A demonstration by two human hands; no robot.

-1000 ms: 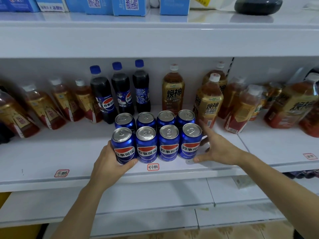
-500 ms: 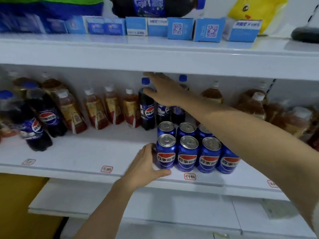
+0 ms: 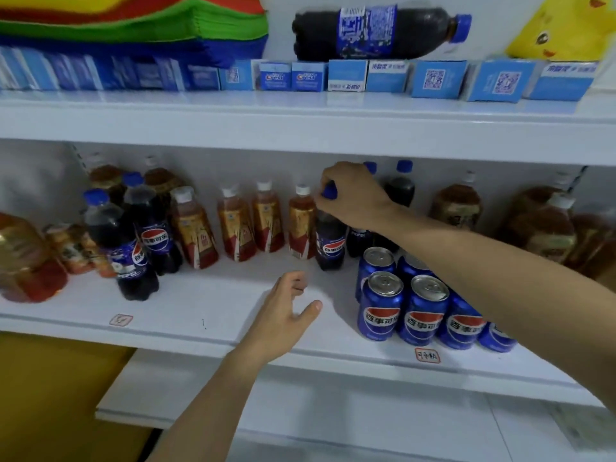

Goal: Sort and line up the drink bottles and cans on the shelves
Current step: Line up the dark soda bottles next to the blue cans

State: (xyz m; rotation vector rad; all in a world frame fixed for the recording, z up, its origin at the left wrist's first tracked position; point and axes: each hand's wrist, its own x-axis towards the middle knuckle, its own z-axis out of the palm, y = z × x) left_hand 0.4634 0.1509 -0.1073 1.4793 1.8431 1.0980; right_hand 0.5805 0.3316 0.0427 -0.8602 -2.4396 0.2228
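Observation:
On the middle shelf [image 3: 213,315], my right hand [image 3: 353,195] grips the blue cap of an upright Pepsi bottle [image 3: 330,241]; two more Pepsi bottles [image 3: 400,195] stand behind it. Several blue Pepsi cans [image 3: 423,311] are grouped in rows at the shelf front, under my right forearm. My left hand [image 3: 286,311] hovers over the bare shelf left of the cans, fingers loosely curled, holding nothing. Red-labelled tea bottles [image 3: 233,225] line the back. Two other Pepsi bottles [image 3: 133,248] stand at the left.
The upper shelf [image 3: 300,125] carries a row of blue boxes [image 3: 433,78] with a Pepsi bottle [image 3: 383,31] lying on top. Larger brown tea bottles [image 3: 540,231] stand at the right. A lower shelf [image 3: 333,411] juts out below. Price labels [image 3: 427,355] mark the shelf edge.
My right hand left the cans, reached to the back and closed on the Pepsi bottle's cap. My left hand came off the leftmost can and moved left. The view shifted left and up.

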